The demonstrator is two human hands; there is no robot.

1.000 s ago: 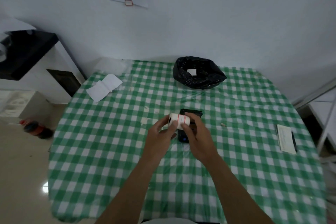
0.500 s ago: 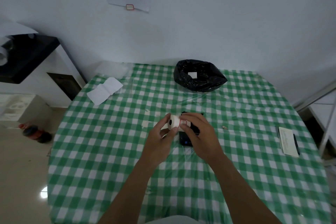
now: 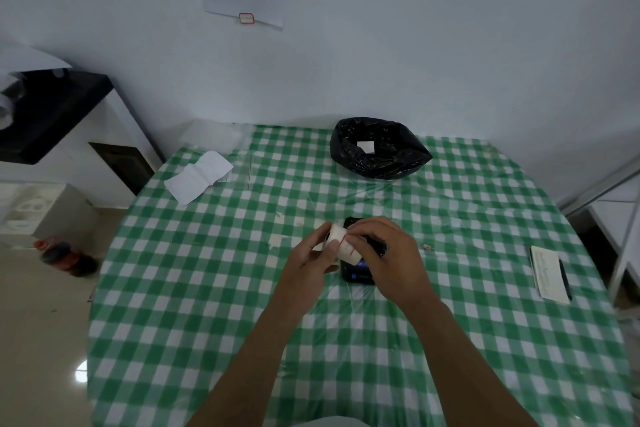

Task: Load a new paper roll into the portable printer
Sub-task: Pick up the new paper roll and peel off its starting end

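Note:
A small white paper roll (image 3: 343, 243) with thin red marks is held above the middle of the table. My left hand (image 3: 311, 262) grips its left end, thumb over the core. My right hand (image 3: 388, 258) pinches the roll's right side with its fingertips. Directly beneath and behind my right hand lies the black portable printer (image 3: 358, 272), mostly hidden; only its near end and a bit of its far edge show. I cannot tell whether its lid is up.
A round table with a green-and-white checked cloth (image 3: 214, 288). A bin lined with a black bag (image 3: 379, 149) stands at the back. White paper sheets (image 3: 199, 177) lie back left. A notepad with a pen (image 3: 550, 272) lies at the right.
The roll has been turned and lowered slightly over the printer, its right end tilting down. My right fingers have shifted over the roll's top. The view has tipped upward a little.

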